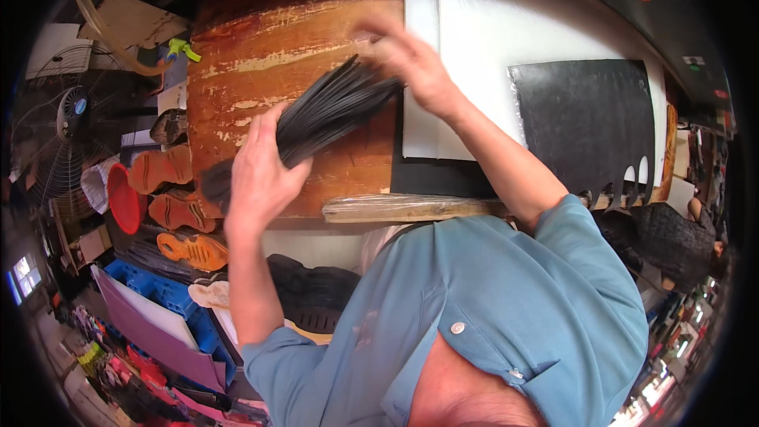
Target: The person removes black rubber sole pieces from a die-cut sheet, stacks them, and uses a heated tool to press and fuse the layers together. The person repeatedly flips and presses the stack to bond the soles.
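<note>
Your left hand (257, 178) clamps one end of a fanned stack of thin black sheets (324, 115) over the worn wooden block (261, 39); your right hand (415, 63), blurred, pinches the other end near its white-board (490, 16) edge.

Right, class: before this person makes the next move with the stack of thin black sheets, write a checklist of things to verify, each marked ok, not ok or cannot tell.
1. Left hand grips the lower end of the stack of black sheets: ok.
2. Right hand is on the upper end of the stack: ok, though blurred.
3. Sheet edges squared up: not ok, the upper end fans out.
4. Stack is over the worn wooden block: ok; whether it touches the block: cannot tell.
5. White board beside the block carries a cut black sheet, apart from the hands: ok.
6. Number of sheets held: cannot tell.
</note>
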Available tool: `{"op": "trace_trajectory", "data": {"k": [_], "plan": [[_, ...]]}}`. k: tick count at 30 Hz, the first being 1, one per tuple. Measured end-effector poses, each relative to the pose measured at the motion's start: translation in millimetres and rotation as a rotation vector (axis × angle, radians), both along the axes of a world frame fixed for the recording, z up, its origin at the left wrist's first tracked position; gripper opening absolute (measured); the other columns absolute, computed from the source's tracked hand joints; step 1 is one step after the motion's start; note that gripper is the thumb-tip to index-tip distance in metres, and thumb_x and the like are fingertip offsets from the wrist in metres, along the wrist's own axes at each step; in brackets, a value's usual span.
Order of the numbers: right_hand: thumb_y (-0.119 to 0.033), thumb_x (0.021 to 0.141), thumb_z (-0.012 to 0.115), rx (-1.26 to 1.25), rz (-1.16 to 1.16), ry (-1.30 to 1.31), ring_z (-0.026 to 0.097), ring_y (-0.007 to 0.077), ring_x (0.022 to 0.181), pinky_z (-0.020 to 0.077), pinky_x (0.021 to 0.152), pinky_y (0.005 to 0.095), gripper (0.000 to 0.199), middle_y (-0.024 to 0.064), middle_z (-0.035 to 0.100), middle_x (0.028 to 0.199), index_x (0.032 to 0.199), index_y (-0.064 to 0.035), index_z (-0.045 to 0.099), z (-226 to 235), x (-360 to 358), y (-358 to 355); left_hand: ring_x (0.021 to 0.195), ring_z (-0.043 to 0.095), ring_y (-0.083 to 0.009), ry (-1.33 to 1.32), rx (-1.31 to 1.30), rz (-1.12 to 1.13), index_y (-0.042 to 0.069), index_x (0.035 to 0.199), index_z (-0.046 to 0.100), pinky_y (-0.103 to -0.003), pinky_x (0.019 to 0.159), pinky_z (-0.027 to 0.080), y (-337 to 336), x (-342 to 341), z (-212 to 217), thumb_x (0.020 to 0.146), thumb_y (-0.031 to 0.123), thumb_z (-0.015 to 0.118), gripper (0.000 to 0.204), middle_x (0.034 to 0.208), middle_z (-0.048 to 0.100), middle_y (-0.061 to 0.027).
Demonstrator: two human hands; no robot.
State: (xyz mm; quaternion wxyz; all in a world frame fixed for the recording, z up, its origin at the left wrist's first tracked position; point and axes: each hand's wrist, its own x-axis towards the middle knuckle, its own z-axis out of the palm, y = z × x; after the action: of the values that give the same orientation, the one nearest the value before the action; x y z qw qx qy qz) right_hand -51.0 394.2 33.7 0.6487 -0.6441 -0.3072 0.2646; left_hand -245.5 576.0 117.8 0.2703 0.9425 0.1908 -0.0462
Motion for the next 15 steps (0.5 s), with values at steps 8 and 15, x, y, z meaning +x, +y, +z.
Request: {"op": "trace_trajectory", "data": {"k": [8,15], "plan": [[-0.052,0.113,0.052,-0.066,-0.104,0.073,0.061,0.031,0.139,0.0449,0.12,0.0414,0.071,0.0228,0.062,0.15,0.161,0.0011,0.047,-32,-4,0,0.132,0.054,-0.0435,-0.253,0.118,-0.115,0.005,0.152,0.048,-0.052,0.115,0.044,11,-14,-38,0.073,0.009,0.086,0.088,0.142,0.056,-0.0217],[-0.069,0.11,0.039,-0.075,0.173,-0.241,0.035,0.0456,0.154,0.0276,0.13,0.0527,0.097,0.0345,0.038,0.164,0.169,0.0065,0.022,-24,-43,29,0.136,0.051,-0.0428,-0.288,0.171,-0.109,0.007,0.157,0.044,-0.054,0.118,0.04,6,-9,-40,0.07,0.018,0.094,0.101,0.146,0.055,-0.0219]]}}
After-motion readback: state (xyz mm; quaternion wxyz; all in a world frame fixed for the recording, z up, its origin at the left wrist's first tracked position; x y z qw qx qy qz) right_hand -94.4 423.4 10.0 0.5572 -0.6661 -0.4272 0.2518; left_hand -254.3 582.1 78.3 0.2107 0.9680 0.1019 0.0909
